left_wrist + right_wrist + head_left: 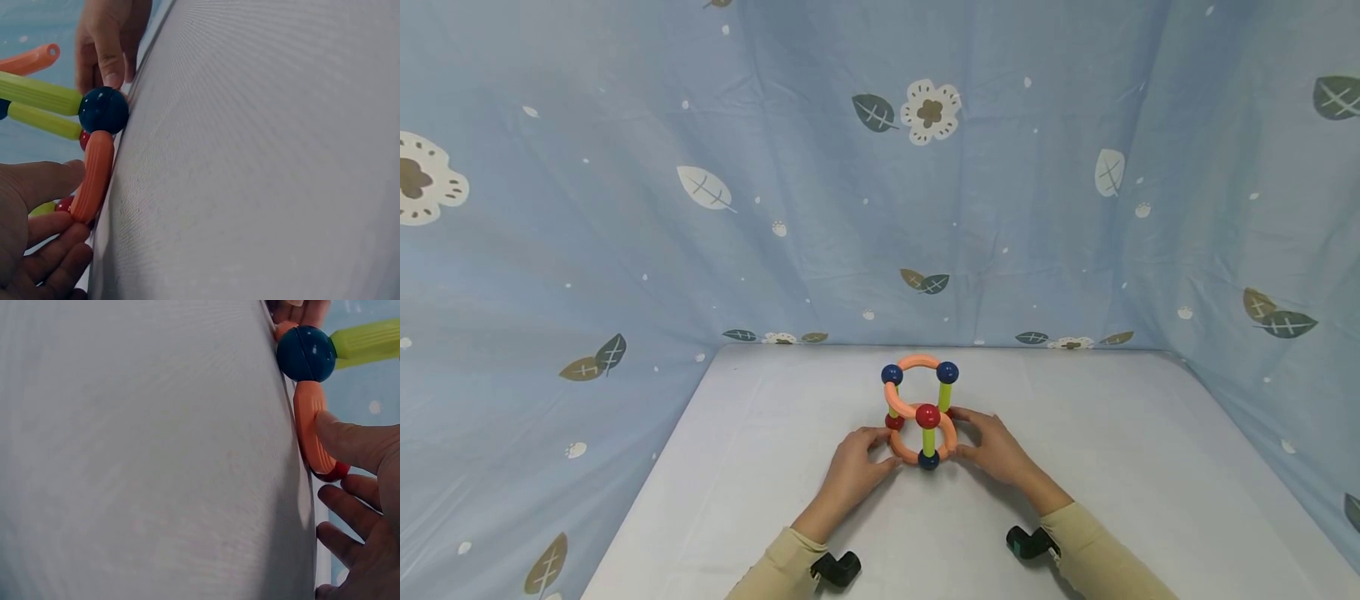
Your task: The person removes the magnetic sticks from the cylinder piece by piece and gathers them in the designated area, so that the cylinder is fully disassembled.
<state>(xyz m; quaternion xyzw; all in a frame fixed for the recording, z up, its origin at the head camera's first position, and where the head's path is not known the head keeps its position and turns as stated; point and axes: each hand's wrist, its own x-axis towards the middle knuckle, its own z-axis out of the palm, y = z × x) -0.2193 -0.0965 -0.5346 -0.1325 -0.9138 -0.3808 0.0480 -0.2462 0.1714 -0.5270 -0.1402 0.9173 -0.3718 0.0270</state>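
left hand (pixel 856 465): half-open, pinching one orange base arc (pixel 97 169) | right hand (pixel 997 450): half-open, pinching another | blue balls (pixel 947 372): three | red balls (pixel 928 416): three | green rods (pixel 928 442): three

Left wrist view: left hand (pixel 15 225) and green rod (pixel 37 92) cut by left edge. Right wrist view: right hand (pixel 387 525) cropped at right edge; red ball (pixel 341 471) partly behind orange curved piece (pixel 307 419). Head view: both sleeves (pixel 778 567), worktop (pixel 715 500) run off bottom edge.
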